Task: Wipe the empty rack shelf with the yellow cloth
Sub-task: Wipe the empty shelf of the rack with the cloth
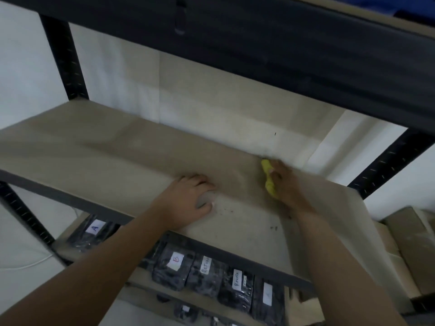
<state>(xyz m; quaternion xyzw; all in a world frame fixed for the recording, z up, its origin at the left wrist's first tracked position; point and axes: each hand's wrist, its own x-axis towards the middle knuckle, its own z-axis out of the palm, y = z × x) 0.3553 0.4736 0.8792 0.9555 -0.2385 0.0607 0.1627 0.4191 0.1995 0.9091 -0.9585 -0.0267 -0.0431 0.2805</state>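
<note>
The empty rack shelf [98, 151] is a beige board in a black metal frame, slanting across the view. My right hand [286, 184] grips the yellow cloth [269, 181] and presses it on the board near the back right, close to the wall. The cloth shows as a bunched yellow strip on the left side of that hand; the rest is hidden under the palm. My left hand [188, 198] rests on the board near the front edge, its fingers curled. Small dark specks [274, 228] lie on the board between my two arms.
The black beam of the upper shelf [282, 48] hangs just above. Black uprights [63, 57] stand at the corners. Below, several dark bagged packs with white labels [174, 269] fill the lower shelf. Cardboard boxes [409, 234] sit to the right. A white wall runs behind.
</note>
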